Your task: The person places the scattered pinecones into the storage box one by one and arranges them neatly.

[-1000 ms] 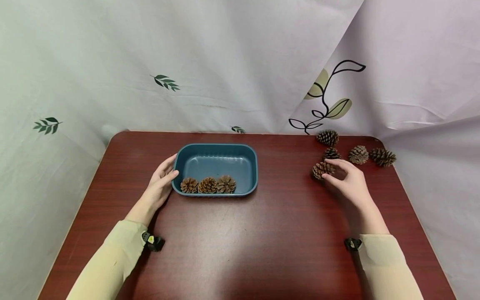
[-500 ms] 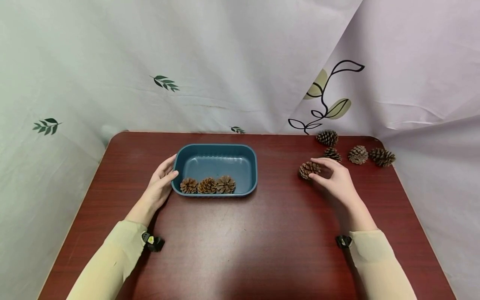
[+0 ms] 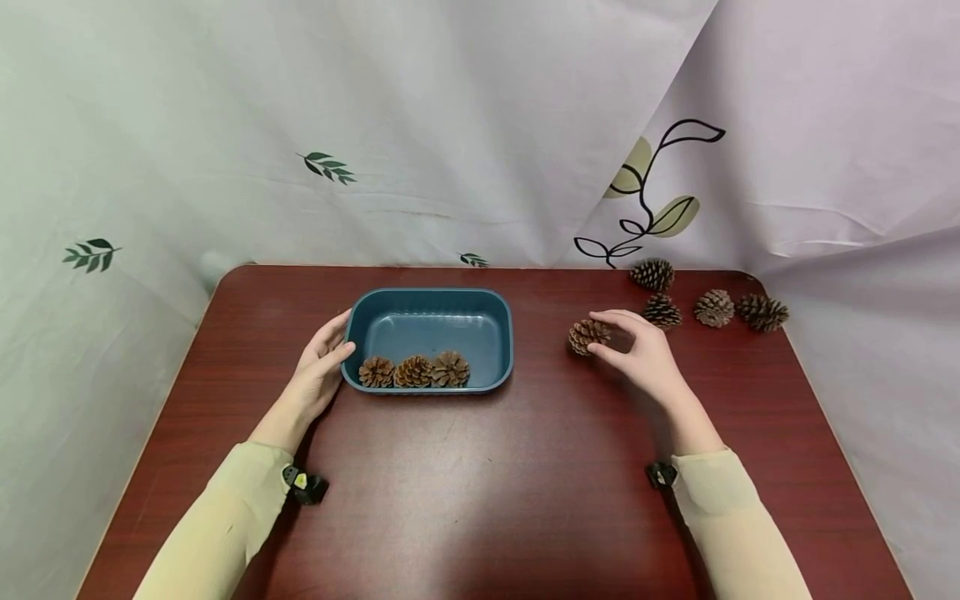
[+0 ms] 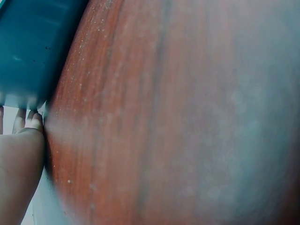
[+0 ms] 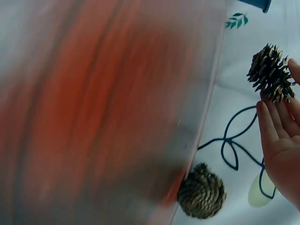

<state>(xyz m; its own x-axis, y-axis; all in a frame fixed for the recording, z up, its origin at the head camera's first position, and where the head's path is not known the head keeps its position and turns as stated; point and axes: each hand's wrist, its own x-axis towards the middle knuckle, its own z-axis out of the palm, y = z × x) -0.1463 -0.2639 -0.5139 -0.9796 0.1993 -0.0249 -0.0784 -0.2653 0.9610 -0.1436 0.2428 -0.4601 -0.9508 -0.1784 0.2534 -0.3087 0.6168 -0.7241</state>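
My right hand pinches a brown pine cone between thumb and fingers, over the table right of a blue plastic tub. In the right wrist view this pine cone sits at the fingertips, well off the tabletop. My left hand holds the tub by its left end, thumb over the rim and fingers along the outside. The left wrist view catches the tub's outer wall above part of the hand. Three pine cones lie in a row along the tub's near side.
Several more pine cones lie at the table's far right corner, one of them at the back edge. A white patterned curtain hangs right behind the reddish-brown table.
My right hand has carried its pine cone leftward from the group at the far right, closer to the tub. My left hand and the tub have stayed in place.
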